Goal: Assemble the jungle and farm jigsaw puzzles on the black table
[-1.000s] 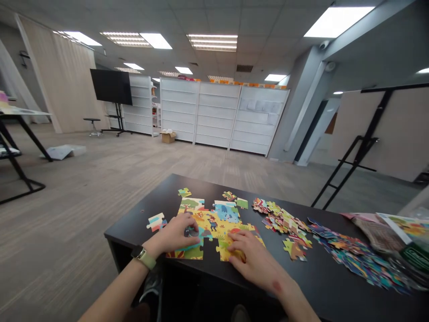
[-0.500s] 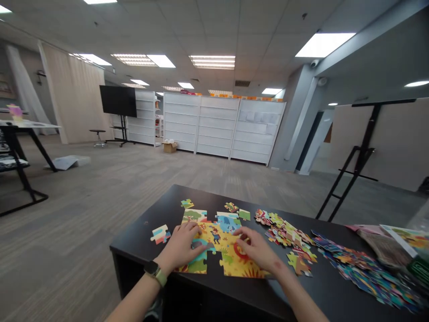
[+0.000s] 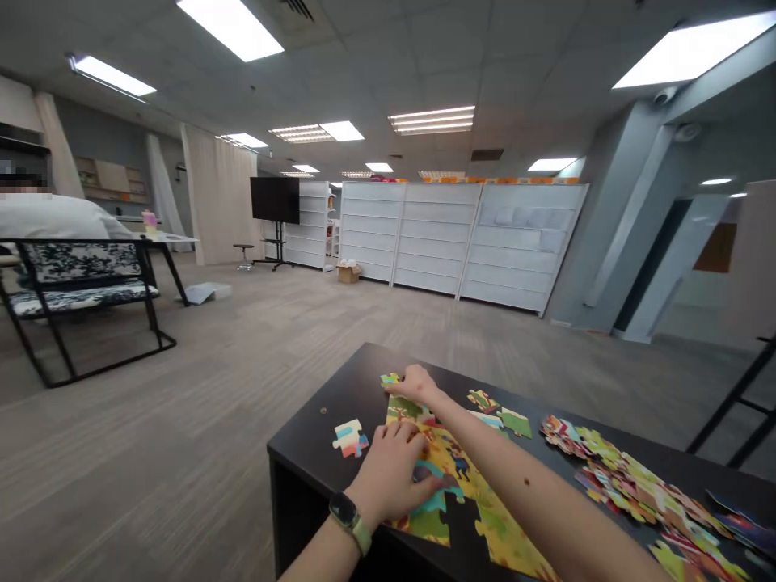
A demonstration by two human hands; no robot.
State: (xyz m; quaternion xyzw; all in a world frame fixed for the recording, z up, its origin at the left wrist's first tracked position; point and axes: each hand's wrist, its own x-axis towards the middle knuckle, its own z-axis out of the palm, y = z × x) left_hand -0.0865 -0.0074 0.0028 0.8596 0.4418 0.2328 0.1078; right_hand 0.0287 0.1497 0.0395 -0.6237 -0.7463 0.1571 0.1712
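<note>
Open office space with grey carpet, white shelving along the far wall and a dark television on a stand at 11 o'clock. At 9 o'clock a person in white sits at a black-framed bench (image 3: 85, 283). Nearest the camera, a black table (image 3: 315, 428) fills the 5 o'clock corner.

On it lies a partly joined jigsaw (image 3: 466, 493), bright yellow and green. Left hand (image 3: 394, 477), wearing a watch with a green strap, lies palm down on the jigsaw's near left edge, fingers close together and flat, holding nothing. Right hand (image 3: 417, 385) reaches across to the table's far edge, at 12 o'clock from the left hand, fingertips touching a small green loose piece (image 3: 390, 379); whether they pinch it cannot be told.

A single pastel piece (image 3: 350, 437) lies just beside the left hand at 10 o'clock. A heap of loose pieces (image 3: 612, 473) spreads at 3 o'clock.
</note>
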